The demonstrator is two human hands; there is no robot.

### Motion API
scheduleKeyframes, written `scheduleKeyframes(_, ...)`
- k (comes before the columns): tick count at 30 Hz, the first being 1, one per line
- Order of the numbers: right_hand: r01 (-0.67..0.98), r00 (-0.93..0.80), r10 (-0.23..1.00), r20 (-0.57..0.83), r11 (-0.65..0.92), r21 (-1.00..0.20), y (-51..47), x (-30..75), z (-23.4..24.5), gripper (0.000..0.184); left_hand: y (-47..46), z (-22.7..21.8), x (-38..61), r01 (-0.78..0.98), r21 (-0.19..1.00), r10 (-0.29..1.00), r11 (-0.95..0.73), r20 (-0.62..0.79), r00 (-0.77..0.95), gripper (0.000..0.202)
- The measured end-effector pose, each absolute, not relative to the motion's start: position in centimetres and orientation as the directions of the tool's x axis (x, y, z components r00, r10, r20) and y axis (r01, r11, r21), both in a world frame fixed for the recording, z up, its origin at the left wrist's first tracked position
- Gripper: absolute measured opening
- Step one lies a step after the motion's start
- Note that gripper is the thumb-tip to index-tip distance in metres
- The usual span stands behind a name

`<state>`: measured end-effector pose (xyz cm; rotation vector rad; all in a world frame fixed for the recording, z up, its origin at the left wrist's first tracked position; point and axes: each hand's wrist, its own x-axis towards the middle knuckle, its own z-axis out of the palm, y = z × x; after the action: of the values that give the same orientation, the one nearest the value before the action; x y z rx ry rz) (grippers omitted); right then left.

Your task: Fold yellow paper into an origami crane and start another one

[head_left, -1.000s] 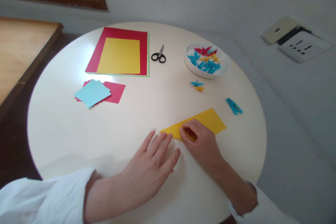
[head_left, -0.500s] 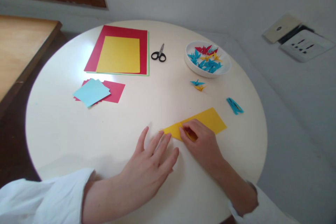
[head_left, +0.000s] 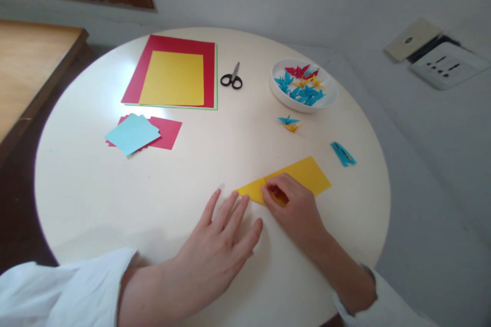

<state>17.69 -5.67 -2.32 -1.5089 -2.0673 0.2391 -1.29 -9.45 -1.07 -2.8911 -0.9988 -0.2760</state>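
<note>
A folded piece of yellow paper (head_left: 309, 176) lies on the table in front of me, squared at its right end and tapering to a point at the left. My left hand (head_left: 220, 245) is open, fingers spread, with its middle fingertips touching the paper near that pointed end. Thumb and index finger of my right hand (head_left: 293, 204) are closed in a pinch on the paper's middle, at a folded flap. The right hand hides part of the lower edge and the inner part of the fold.
On the round white table (head_left: 184, 173) are small scissors (head_left: 232, 79), large coloured sheets (head_left: 172, 79), and small blue and red squares (head_left: 134, 134). A white dish (head_left: 303, 107) holds several paper cranes; two cranes (head_left: 289, 123) and folded blue strips (head_left: 343, 154) lie nearby.
My left hand has shifted very slightly, its fingers a little more spread. The right hand and the yellow paper stay practically where they were.
</note>
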Motion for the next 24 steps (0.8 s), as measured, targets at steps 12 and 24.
scheduleKeyframes(12, 0.82, -0.203, 0.921, 0.334, 0.346, -0.456, -5.72, 17.75, -2.42, 0.011, -9.56, -1.23, -1.15, 0.618, 0.022, 0.612, -0.785, 0.18, 0.77, 0.035)
scheduleKeyframes(24, 0.817, -0.2, 0.927, 0.317, 0.337, -0.469, -5.77, 17.66, -2.18, 0.012, -9.51, -0.97, -1.23, 0.626, 0.028, 0.624, -0.779, 0.132, 0.771, 0.037)
